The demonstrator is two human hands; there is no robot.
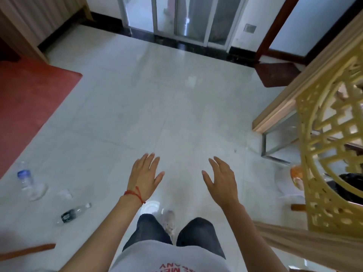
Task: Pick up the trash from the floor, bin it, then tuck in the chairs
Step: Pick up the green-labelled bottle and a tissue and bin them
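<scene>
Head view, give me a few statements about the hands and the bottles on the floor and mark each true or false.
1. Both hands are empty, fingers spread. True: left hand and right hand hold nothing.
2. The blue-label bottle stands upright. False: it lies on its side.
3. The dark-label bottle lies on the white floor. True.
4. Both bottles lie on the red mat. False: both lie on the tiles beside it.
5. A red string is on the right wrist. False: it is on the left.
</scene>
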